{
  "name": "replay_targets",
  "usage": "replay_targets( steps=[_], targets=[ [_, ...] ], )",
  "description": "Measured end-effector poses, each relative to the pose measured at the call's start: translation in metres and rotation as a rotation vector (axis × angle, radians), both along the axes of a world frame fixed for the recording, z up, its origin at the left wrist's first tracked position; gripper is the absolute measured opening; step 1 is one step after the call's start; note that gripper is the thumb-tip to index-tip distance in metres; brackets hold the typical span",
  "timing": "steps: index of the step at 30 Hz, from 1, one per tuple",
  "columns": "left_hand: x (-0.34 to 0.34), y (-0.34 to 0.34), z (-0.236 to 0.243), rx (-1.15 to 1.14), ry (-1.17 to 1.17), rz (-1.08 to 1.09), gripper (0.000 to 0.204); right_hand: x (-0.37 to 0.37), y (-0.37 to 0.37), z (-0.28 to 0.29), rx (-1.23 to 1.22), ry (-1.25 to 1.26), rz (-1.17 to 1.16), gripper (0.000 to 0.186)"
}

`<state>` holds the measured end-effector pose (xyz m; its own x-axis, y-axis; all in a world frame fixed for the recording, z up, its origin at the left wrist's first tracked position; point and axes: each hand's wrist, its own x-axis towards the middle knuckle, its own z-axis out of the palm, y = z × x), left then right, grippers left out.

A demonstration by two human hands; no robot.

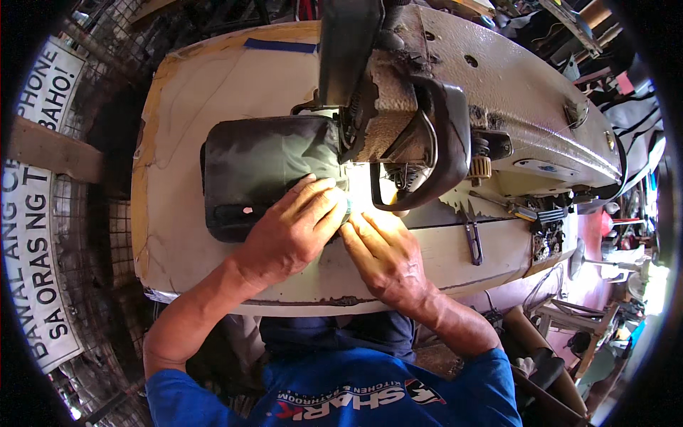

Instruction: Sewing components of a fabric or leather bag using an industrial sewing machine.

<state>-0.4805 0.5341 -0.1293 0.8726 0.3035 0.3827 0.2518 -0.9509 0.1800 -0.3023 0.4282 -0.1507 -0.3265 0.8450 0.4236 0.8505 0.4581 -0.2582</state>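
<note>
A dark grey-green fabric pouch (270,160) with rounded corners lies on the sewing machine's table, its right edge close to the needle area. My left hand (302,224) rests over the pouch's lower right part, fingers bent and pressed together on the fabric near its edge. My right hand (384,252) is just right of it, fingers close together, fingertips at the pouch's lower right corner. Bright light washes out those fingertips, so their exact grip is hard to see. Above stands the worn cream sewing machine (512,92); its head hides the needle and part of the seam.
A pair of scissors or snips (473,235) lies on the table right of my hands, with small tools (544,217) farther right. A dark curved guard (455,142) juts from the machine head. A blue strip (281,45) lies at the table's far side. Wire mesh (117,235) stands left.
</note>
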Motion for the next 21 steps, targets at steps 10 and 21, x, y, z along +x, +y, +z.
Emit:
replay_targets(
  steps=[10, 21],
  targets=[
    [0.002, 0.019, -0.005, -0.024, -0.054, -0.032, 0.037, -0.005, 0.021, 0.007, -0.145, 0.064, -0.069, 0.038],
    [0.003, 0.020, 0.006, -0.372, -0.183, 0.111, 0.024, -0.003, 0.018, 0.006, -0.073, 0.104, 0.067, 0.036]
  ],
)
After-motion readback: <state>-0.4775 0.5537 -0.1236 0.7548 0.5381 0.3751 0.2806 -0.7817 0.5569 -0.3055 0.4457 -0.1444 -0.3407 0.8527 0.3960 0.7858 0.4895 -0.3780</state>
